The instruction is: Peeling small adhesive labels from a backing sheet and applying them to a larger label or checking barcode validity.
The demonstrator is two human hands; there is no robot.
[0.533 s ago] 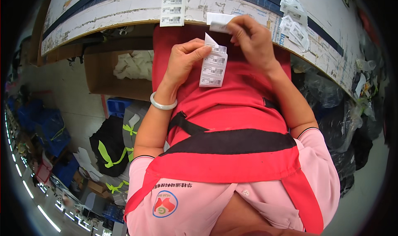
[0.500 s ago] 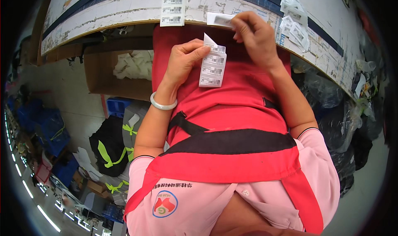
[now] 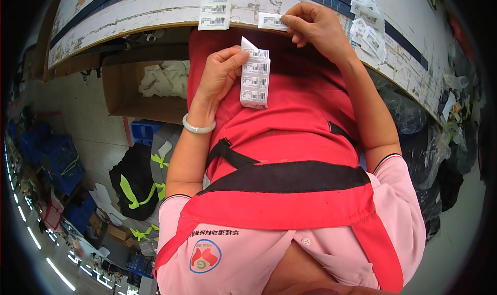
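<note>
My left hand [image 3: 223, 71] pinches the top of a strip of white barcode labels [image 3: 255, 81] between thumb and fingers. The strip hangs over my red apron, and its upper corner is folded to a point. At the table's front edge, a single barcode label [image 3: 271, 21] lies over a white card or tag, most of which it hides. My right hand [image 3: 316, 30] is closed at the right end of that label, thumb and index finger on it; the other fingers curl under.
A longer label strip [image 3: 214, 9] overhangs the worn white table edge [image 3: 155, 21]. Several labelled clear packets [image 3: 368, 33] lie at the right. Beneath the table are a cardboard box [image 3: 119, 90] with pale cloth and dark plastic bags [image 3: 409, 111]. Blue crates [image 3: 62, 160] stand at left.
The single label, blurred in my right hand before, now lies flat on the white card. My right hand has shifted slightly left; my left hand and its strip have moved a little left.
</note>
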